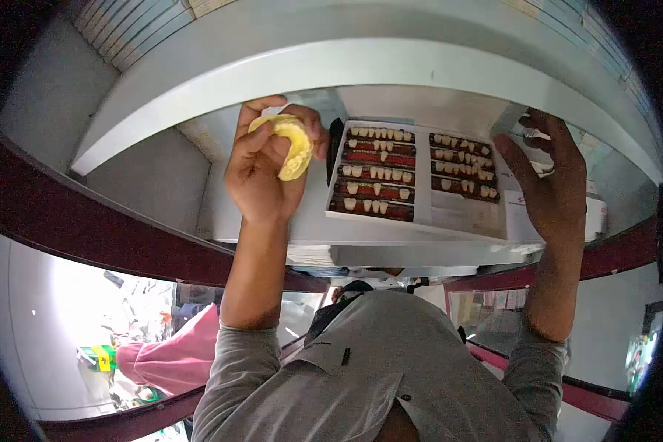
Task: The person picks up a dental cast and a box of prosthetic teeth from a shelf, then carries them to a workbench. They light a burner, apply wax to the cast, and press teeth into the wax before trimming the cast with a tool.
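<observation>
While the left hand (258,173) grasps the yellow dental cast (299,147), a light hold by its edges seems wisest, with the box of teeth (423,177) between both hands and the right hand (549,173) beside it, its grip unclear.

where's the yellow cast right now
In the head view, the yellow cast is left of centre, held in the left hand, just left of the white box with rows of teeth.
</observation>
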The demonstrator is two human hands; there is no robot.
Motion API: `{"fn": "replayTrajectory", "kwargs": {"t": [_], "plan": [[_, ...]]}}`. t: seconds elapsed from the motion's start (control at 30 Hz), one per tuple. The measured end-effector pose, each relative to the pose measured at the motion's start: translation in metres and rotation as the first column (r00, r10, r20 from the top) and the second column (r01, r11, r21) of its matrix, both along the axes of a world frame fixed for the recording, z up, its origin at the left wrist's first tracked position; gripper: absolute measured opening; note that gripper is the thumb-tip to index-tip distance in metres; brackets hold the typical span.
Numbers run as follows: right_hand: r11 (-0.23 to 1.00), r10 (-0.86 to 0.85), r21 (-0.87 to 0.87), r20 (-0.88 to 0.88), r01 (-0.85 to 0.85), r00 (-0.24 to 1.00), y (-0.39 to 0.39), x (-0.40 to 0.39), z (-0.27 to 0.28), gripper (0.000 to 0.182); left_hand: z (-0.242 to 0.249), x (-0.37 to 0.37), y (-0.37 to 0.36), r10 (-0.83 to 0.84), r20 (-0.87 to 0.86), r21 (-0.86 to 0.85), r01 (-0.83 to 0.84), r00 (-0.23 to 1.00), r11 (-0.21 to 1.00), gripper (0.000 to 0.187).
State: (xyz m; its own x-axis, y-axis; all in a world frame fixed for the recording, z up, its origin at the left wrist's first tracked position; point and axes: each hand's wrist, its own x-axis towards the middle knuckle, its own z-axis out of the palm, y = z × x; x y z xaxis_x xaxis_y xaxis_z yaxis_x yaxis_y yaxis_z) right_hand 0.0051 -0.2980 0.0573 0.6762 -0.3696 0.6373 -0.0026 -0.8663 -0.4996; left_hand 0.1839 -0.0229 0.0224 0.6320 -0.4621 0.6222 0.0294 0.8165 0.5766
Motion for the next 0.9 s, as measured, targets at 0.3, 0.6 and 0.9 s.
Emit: {"fn": "replayTrajectory", "kwargs": {"t": [0.3,0.6,0.9], "plan": [[0.834,0.537,-0.007,-0.217,-0.552,0.815,-0.02,-0.04,0.003,0.105,-0.021,-0.03,0.035,0.206,-0.021,-0.01,-0.207,0.978,0.978,0.032],[0.802,0.329,-0.485,-0.131,-0.35,0.935,-0.009,-0.034,-0.041,0.049,-0.051,-0.027,0.036,0.35,-0.129,0.086,-0.341,0.928,0.936,0.03],[0.853,0.337,-0.49,0.25,-0.181,0.908,0.028,-0.103,-0.013,0.021,-0.048,-0.034,0.036,0.313,-0.203,0.178,-0.279,0.928,0.944,0.031]]}}
